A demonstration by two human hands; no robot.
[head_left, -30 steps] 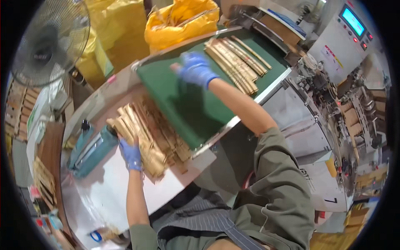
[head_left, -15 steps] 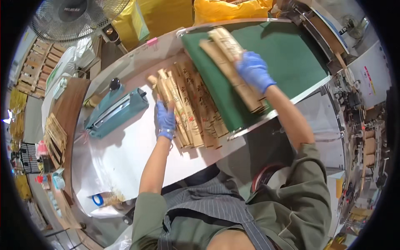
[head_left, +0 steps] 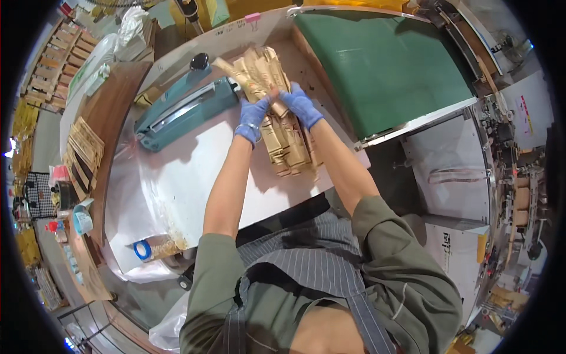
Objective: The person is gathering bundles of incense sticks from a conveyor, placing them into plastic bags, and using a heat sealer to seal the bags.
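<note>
Several long, narrow brown paper packets with dark print lie gathered in a bundle on the white table, slightly fanned at the far end. My left hand, in a blue glove, closes on the bundle's left side. From the right side my right hand, gloved the same way, grips it too. The thumbs of both hands meet near the top of the packets. The undersides of the packets are hidden. Just left of the bundle stands a teal bag sealer with a black knob.
A green conveyor belt with a metal edge runs at the right of the white table. A wooden board borders the left side, with brown packets beyond it. A roll of blue-rimmed tape sits at the near left corner.
My right hand has come left from above the green belt, bringing its packets to those on the table. The spread row is now one bundle between both hands. The view has shifted.
</note>
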